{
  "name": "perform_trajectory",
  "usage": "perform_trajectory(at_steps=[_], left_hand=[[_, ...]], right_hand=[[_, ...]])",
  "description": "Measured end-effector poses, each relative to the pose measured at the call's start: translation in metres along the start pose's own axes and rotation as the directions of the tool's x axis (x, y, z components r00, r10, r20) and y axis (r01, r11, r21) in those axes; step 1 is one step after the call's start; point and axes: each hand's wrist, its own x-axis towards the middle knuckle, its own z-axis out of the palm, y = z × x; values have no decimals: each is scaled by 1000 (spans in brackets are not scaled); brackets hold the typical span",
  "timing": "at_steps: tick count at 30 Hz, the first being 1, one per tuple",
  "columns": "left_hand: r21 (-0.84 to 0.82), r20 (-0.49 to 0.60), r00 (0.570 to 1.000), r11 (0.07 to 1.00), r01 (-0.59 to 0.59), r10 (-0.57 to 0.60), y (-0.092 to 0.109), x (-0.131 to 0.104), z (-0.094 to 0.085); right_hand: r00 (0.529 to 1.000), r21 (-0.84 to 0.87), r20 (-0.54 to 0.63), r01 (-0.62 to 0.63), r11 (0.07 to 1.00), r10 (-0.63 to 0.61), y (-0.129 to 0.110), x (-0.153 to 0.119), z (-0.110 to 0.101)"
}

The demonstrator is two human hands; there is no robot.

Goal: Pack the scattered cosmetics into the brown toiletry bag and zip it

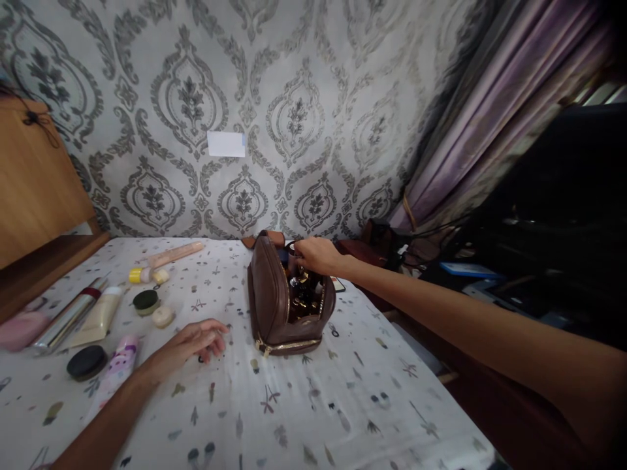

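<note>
And the R hand (318, 256) curls in at the far end of the unzipped brown cosmetics bag (268, 287), can't tell what's gripped, bag upright nr the tablecloth's (392, 427) R edge, L hand (198, 341) loosely open, empty, better used steadying it.

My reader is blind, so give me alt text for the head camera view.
The person's right hand is at the opening of an unzipped brown bag on patterned cloth; the left hand is between bag and scattered cosmetics.
</note>
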Motion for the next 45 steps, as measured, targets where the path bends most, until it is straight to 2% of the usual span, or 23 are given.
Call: perform_trajectory(at_steps=[6,16,21,26,29,34,39,45], left_hand=[[23,1,1000,1000,-3,3,4,-1,2],[45,39,999,999,-11,10,-4,2,-3],[51,38,999,999,-16,14,-3,1,-2],[76,16,1000,997,-10,9,0,1,1],[84,19,1000,996,-10,9,1,0,1],[90,29,1000,996,-3,0,4,0,1],[104,30,1000,995,-4,1,5,0,2],[120,31,999,993,14,-18,4,0,1]], right_hand=[[999,13,28,22,1000,-22,2,-2,-4],[992,-2,90,92,996,-92,14,-8,-17],[989,20,136,59,998,-61,15,-15,-19],[997,18,78,11,1000,-13,15,-20,-13],[996,28,87,4,1000,-6,14,-21,-11],[998,69,61,-27,997,23,12,-19,-4],[986,85,78,-152,985,146,8,-14,0],[982,101,64,-181,978,175,8,-9,-2]])
